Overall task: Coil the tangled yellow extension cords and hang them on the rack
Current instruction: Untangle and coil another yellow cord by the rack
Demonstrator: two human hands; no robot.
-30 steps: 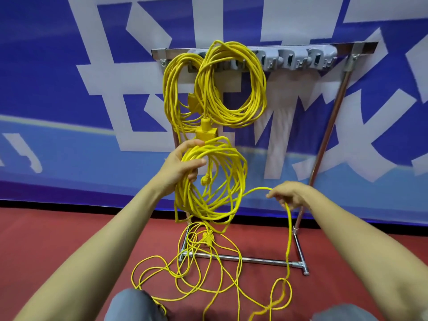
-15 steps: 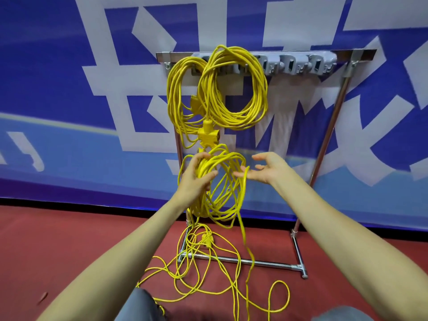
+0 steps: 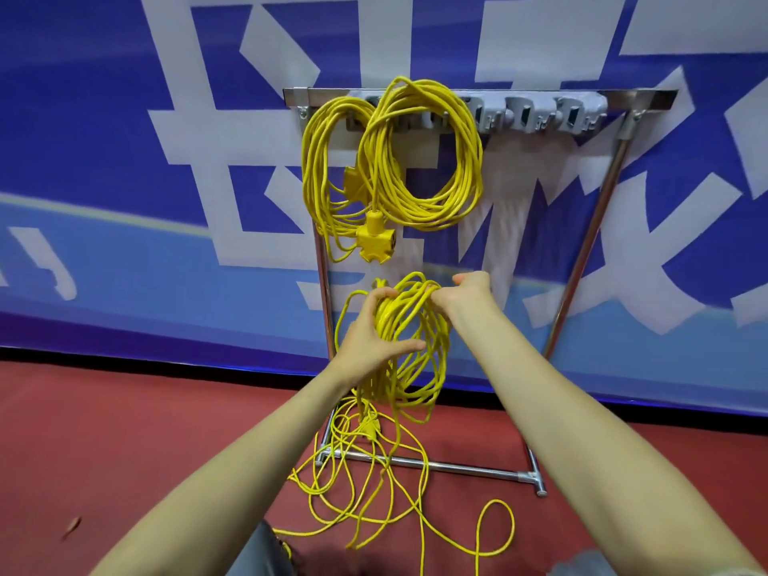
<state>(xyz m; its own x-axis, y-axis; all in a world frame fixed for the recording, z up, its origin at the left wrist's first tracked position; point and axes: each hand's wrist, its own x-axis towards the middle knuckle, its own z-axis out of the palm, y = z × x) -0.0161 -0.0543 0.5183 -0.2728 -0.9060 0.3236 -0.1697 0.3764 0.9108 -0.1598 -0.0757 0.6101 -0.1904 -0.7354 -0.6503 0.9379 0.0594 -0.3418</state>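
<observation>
My left hand [image 3: 374, 332] grips a half-made coil of yellow cord [image 3: 419, 359] in front of the metal rack [image 3: 582, 247]. My right hand [image 3: 461, 297] holds the top of the same coil, fingers hidden behind the strands. From the coil the rest of the cord drops into a loose tangle on the floor [image 3: 374, 492]. Two finished yellow coils hang from the rack's top bar: a narrow one at the left [image 3: 320, 172] and a rounder one [image 3: 461, 176] beside it. A yellow multi-socket block [image 3: 375, 241] dangles below them.
Grey hooks [image 3: 540, 116] line the right part of the top bar with nothing on them. The rack's chrome foot bar [image 3: 465, 467] lies on the red floor [image 3: 124, 430] among the loose cord. A blue and white banner [image 3: 124, 160] stands behind.
My right hand let go of the trailing cord at the right, swung up and left, and now holds the top of the coil. The coil has gained a loop.
</observation>
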